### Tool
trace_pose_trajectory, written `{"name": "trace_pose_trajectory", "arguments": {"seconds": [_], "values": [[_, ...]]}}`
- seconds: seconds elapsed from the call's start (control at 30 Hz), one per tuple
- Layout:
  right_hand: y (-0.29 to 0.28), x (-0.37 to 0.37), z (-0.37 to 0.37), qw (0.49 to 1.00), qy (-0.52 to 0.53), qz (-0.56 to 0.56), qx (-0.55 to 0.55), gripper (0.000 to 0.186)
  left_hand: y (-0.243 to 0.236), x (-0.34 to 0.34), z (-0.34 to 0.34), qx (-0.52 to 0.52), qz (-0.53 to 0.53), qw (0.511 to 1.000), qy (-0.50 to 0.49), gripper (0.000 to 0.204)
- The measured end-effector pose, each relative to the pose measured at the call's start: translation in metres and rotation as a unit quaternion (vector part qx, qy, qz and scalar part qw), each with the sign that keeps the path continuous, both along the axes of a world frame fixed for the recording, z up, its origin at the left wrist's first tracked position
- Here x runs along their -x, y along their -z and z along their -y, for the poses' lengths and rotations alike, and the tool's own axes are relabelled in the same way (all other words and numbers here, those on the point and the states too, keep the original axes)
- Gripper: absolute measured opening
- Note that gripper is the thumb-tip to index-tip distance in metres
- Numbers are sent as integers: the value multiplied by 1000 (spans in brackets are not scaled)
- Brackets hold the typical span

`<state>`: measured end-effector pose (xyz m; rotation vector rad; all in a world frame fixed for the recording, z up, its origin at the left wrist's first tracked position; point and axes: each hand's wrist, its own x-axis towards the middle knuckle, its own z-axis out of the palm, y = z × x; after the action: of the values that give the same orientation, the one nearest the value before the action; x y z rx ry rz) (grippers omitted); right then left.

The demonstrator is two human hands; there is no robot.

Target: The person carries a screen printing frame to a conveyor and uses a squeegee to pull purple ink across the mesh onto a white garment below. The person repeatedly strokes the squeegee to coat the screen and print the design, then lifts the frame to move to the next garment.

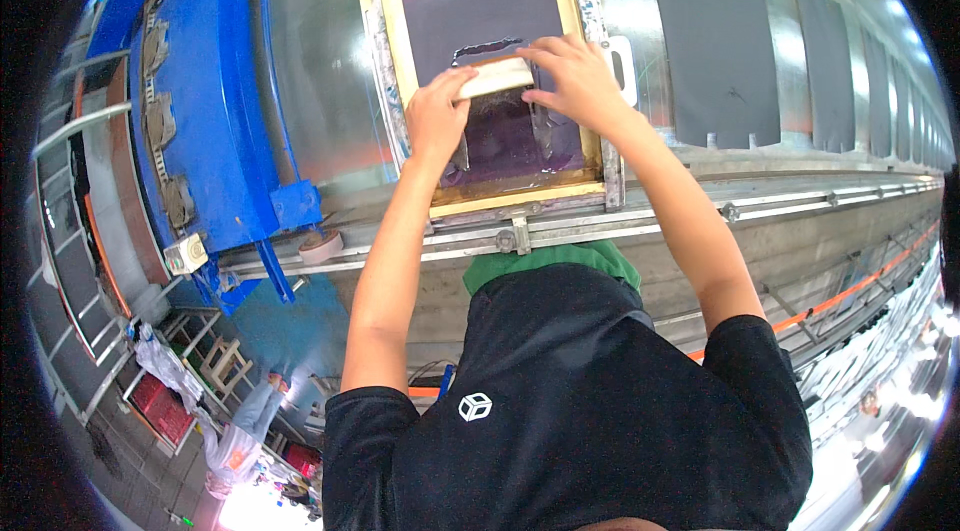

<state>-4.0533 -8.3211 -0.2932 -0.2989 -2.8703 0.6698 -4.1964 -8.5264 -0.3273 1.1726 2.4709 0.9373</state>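
Observation:
A pale wooden-handled squeegee (pixel 498 78) lies crosswise on the screen-printing frame (pixel 612 171), over its dark mesh. My left hand (pixel 436 119) is closed on the squeegee's left end. The fingers and thumb of my right hand (pixel 577 83) straddle its right end, gripping it from the far and near sides. Just beyond the squeegee, a ragged dark line of ink (pixel 486 48) crosses the mesh. Yellow tape edges the frame's inside. Nearer to me, the mesh looks glossy and purplish. The squeegee's blade is hidden under its handle.
Dark grey fabric panels (pixel 712 41) lie in a row along the long metal table to the right. A metal rail (pixel 640 229) runs along its near edge. On the left stand blue machinery (pixel 215 91) and a tape roll (pixel 320 247). Another person (pixel 250 421) is at lower left.

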Motion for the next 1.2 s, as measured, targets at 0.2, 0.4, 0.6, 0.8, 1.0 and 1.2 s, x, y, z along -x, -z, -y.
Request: {"name": "trace_pose_trajectory", "arguments": {"seconds": [0.2, 0.4, 0.6, 0.8, 1.0, 1.2], "values": [[38, -14, 28, 999, 23, 7, 20, 43, 15, -17, 12, 0, -91, 995, 44, 46], [25, -74, 78, 994, 34, 57, 87, 47, 13, -69, 63, 22, -79, 994, 70, 50], [17, -6, 28, 999, 25, -30, 5, 42, 8, -4, 11, -46, -100, 993, 31, 44], [38, 4, 12, 997, 28, -36, 69, 36, 6, 11, -14, -1, -73, 996, 51, 35], [33, -56, 62, 994, 13, 0, 106, 41, 3, -43, 38, 43, -62, 993, 89, 49], [30, -92, 81, 985, 47, 9, 166, 46, 11, -75, 77, 49, -37, 996, 72, 52]]}}
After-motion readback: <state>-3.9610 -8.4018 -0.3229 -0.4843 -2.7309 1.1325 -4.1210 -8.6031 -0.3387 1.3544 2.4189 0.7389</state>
